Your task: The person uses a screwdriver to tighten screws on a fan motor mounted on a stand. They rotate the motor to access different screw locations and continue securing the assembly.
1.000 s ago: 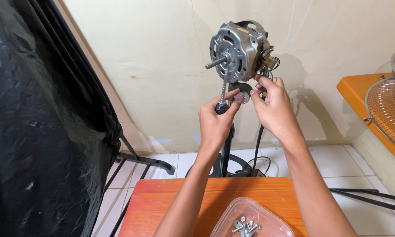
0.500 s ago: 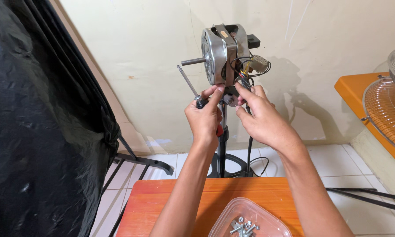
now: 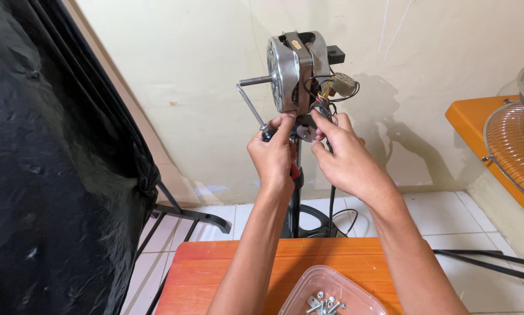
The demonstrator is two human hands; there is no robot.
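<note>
Screw tub [image 3: 326, 291] cut off below

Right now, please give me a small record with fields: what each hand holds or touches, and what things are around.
left hand: closed on a screwdriver, shaft pointing up and left
right hand: fingertips at the wires under the fan motor
motor: bare metal, shaft pointing left, on a black stand pole
table: orange wood, near edge
container: clear plastic tub with screws
right side: fan grille on an orange surface
left side: black sheet
</note>
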